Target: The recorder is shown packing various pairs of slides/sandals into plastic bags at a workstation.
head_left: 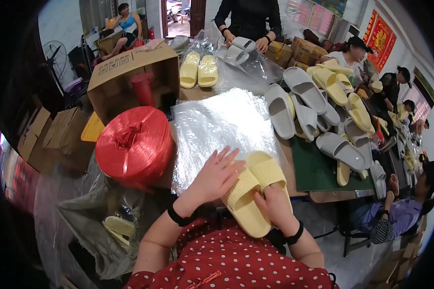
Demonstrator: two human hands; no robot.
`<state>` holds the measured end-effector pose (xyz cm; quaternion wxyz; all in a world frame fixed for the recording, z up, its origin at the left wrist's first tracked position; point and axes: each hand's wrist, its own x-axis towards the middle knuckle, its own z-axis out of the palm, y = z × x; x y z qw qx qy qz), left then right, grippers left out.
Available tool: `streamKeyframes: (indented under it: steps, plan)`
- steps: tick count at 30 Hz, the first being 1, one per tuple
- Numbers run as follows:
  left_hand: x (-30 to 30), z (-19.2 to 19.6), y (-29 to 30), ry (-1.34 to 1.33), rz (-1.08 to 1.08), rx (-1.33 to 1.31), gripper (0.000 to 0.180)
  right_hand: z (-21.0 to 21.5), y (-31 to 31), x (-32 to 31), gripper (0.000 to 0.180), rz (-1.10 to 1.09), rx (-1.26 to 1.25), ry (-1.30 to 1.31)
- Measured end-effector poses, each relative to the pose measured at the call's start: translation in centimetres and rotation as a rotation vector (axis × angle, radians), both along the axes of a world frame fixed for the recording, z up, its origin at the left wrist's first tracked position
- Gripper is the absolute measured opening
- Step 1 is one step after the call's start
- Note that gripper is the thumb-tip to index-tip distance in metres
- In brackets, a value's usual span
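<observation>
My right hand grips a pair of pale yellow slippers held together at the near edge of the table. My left hand lies flat with fingers spread, partly on the slippers and partly on a stack of clear plastic bags just beyond them. I wear a black band on each wrist and a red dotted top.
A big red spool of plastic twine sits left of the bags, an open cardboard box behind it. Grey and yellow slippers are heaped at right. A person across the table holds grey slippers; others sit at right.
</observation>
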<state>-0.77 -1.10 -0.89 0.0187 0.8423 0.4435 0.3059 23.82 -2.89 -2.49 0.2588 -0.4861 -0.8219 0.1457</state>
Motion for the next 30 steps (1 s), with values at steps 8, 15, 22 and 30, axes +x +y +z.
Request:
streamKeyframes:
  steps: [8, 15, 22, 30]
  plan:
    - [1.7, 0.9, -1.4, -0.096, -0.187, -0.046, 0.042, 0.0, 5.4, -6.0, 0.019, 0.165, -0.211, 0.555]
    - [1.0, 1.9, -2.6, -0.092, -0.185, -0.064, 0.042, -2.8, 14.3, -11.1, 0.029, 0.231, 0.274, 0.317]
    - [-2.7, -0.1, -3.2, -0.118, 0.077, -0.050, 0.067, -2.6, 10.9, -12.1, 0.050, -0.117, 0.270, 0.164]
    - [-5.6, -1.8, -6.4, -0.519, 0.436, -0.527, 0.082, 2.3, -0.4, 2.5, 0.014, 0.033, -0.609, 0.603]
